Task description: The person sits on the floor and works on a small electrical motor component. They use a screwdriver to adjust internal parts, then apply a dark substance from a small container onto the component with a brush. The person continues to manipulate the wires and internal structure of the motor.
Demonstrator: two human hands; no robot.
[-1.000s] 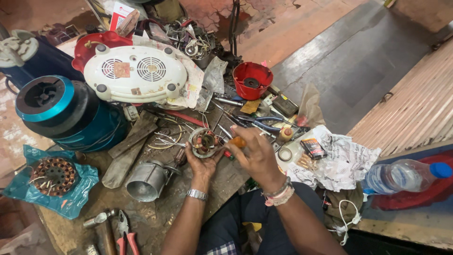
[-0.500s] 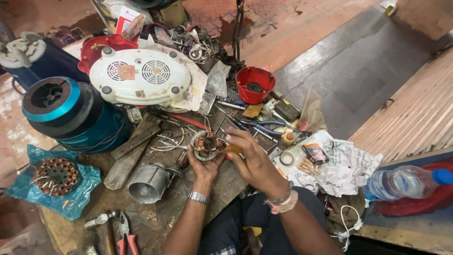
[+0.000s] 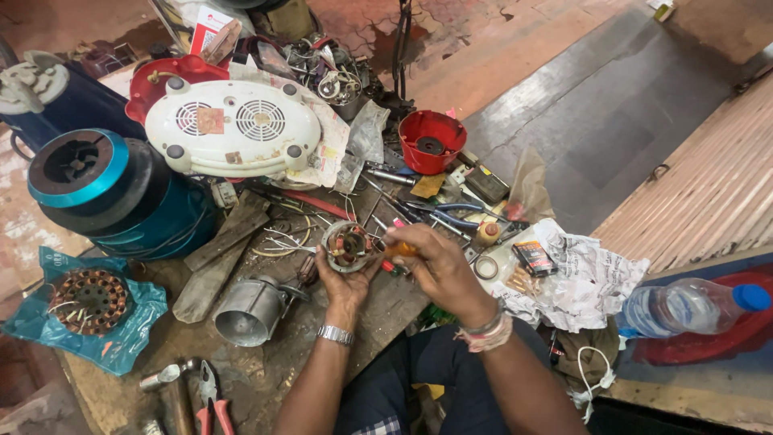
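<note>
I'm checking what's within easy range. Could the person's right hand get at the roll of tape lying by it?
Probably yes. The right hand holds an orange-handled tool, but the roll of tape lies uncovered just beside it.

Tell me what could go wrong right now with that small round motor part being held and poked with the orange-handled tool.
The left hand cups the small round wound motor part while the right hand pushes the orange-handled tool into it. A slip could jab the left palm or nick the windings. Loose pale wires lie beside the part and might snag. The grey metal cylinder lies on its side close to the left wrist; a nudge could roll it.
</note>
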